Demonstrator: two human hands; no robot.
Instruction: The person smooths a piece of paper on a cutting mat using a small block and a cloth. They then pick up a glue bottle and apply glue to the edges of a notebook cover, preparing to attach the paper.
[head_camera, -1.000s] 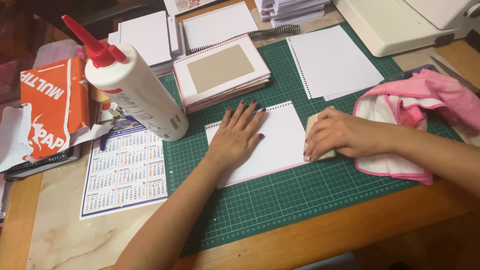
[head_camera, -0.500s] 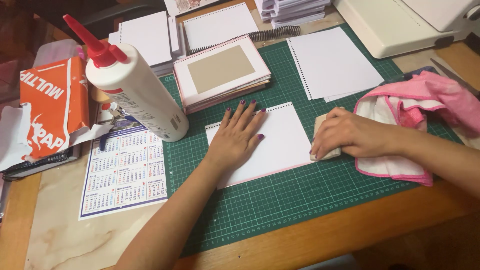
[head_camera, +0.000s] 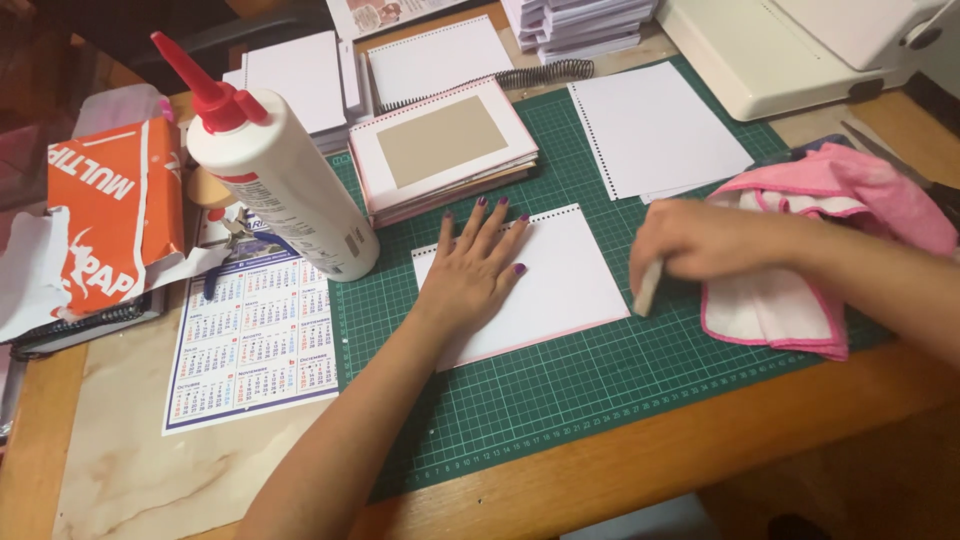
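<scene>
White punched card laid on green cutting mat, pinned flat by left hand, fingers spread. Right hand placed just off card's right edge, grip clamped on small pale tool. One glue bottle stood left, one pink cloth right, one cover stack behind. Mat's near strip left open, up to table edge.

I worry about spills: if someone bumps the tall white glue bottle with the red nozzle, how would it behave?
The tall white glue bottle with the red nozzle is tall over a small base, so it may tip. Being round, it would probably roll across the green cutting mat.
</scene>
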